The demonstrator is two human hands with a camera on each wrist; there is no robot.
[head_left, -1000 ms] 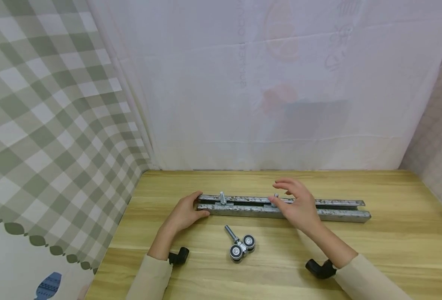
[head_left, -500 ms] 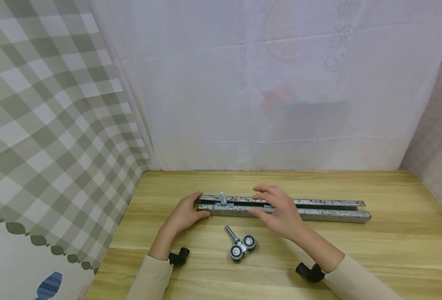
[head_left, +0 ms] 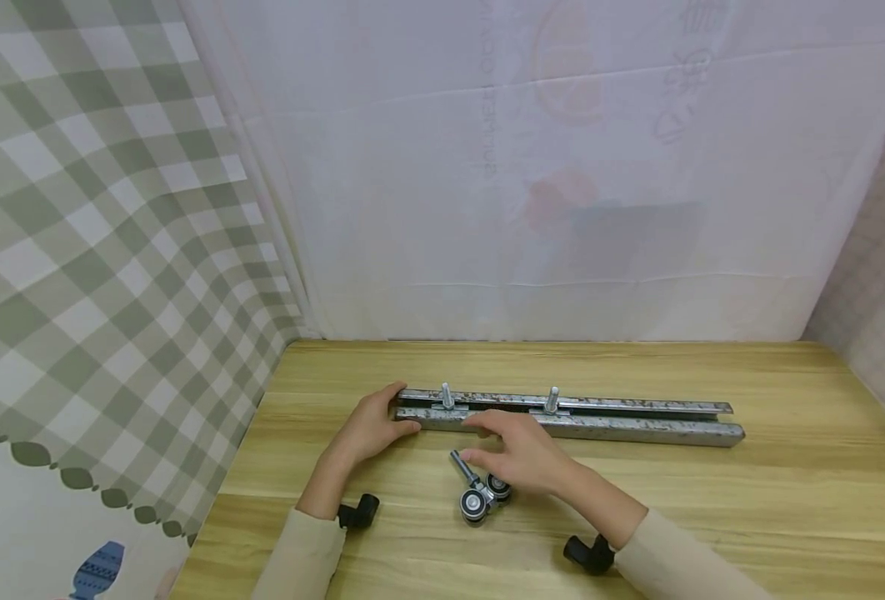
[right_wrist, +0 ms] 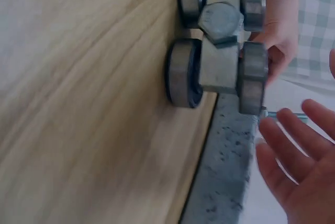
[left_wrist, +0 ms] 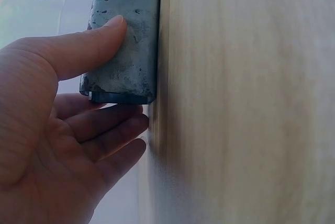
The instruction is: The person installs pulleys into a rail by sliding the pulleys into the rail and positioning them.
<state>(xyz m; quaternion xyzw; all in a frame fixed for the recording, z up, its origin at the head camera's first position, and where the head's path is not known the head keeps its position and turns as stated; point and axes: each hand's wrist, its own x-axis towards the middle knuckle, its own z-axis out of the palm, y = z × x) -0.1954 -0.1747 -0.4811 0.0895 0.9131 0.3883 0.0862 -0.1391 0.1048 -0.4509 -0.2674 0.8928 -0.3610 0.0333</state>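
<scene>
A slotted metal rail (head_left: 637,429) lies across the table, its surface speckled. My left hand (head_left: 370,429) grips its left end, thumb along the near side and fingers around the far side and end, as the left wrist view shows. Two threaded bolts, a left one (head_left: 447,396) and a right one (head_left: 552,400), stand up out of the slot. In front of the rail lies a loose roller trolley (head_left: 476,503) with several wheels and a bolt stem. My right hand (head_left: 521,454) hovers over it with fingers spread, holding nothing and partly hiding a wheel.
The wooden table (head_left: 810,500) extends right of the rail. A white sheet (head_left: 427,208) hangs behind, and a green checked cloth (head_left: 112,208) closes off the left side. Black camera mounts sit on both wrists, the left one (head_left: 360,512) and the right one (head_left: 588,554).
My right hand has left the right bolt in the rail and moved left and nearer to me, over the roller trolley. My left hand and the rail stay in place.
</scene>
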